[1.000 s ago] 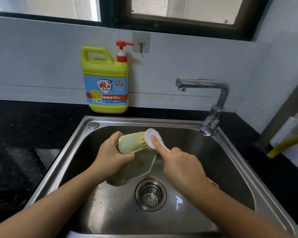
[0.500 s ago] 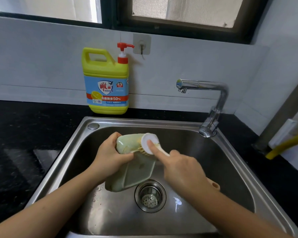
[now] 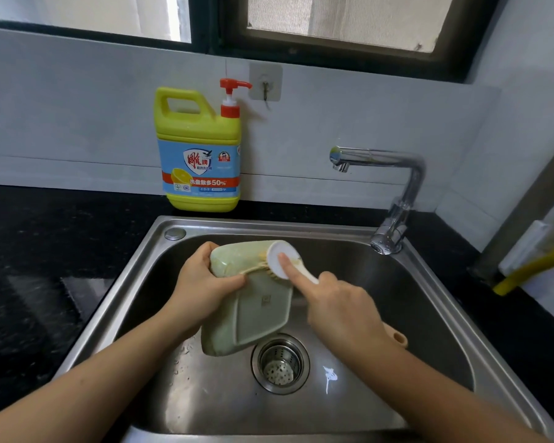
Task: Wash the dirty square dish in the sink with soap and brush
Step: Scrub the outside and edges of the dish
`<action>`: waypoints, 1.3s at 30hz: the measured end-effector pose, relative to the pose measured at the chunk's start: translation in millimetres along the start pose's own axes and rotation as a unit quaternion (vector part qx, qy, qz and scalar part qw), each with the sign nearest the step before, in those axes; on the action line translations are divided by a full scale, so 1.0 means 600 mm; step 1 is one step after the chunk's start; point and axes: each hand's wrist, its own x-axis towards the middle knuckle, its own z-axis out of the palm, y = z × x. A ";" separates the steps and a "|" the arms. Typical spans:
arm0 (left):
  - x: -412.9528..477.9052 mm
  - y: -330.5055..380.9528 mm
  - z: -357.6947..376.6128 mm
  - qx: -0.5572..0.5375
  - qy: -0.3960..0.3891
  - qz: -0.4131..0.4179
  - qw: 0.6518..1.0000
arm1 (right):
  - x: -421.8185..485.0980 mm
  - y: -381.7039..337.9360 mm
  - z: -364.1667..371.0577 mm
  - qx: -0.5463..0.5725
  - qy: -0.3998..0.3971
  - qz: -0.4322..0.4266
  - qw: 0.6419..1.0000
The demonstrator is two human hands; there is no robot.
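Left grip (image 3: 202, 284) clasps the tilted dish (image 3: 256, 314) over the sink (image 3: 269, 227); right grip (image 3: 339, 305) holds the brush (image 3: 273, 262), bristles on dish.

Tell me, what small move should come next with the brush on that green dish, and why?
Probably a stroke downward: the left hand grips the pale green square dish tilted over the steel sink, underside showing, and the right hand presses the white-headed bristle brush against only its upper edge. The lower underside lies outside the bristles, so drawing the brush down would likely cover it.
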 end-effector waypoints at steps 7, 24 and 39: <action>-0.003 0.000 0.003 0.004 -0.001 0.007 1.000 | -0.004 -0.014 -0.005 0.016 -0.040 0.026 0.999; -0.002 0.003 0.004 0.027 -0.016 0.018 0.999 | 0.003 -0.007 0.006 0.064 0.042 -0.065 0.995; -0.004 -0.012 0.015 0.149 -0.059 0.079 0.984 | -0.005 -0.038 -0.022 0.008 0.057 -0.092 0.994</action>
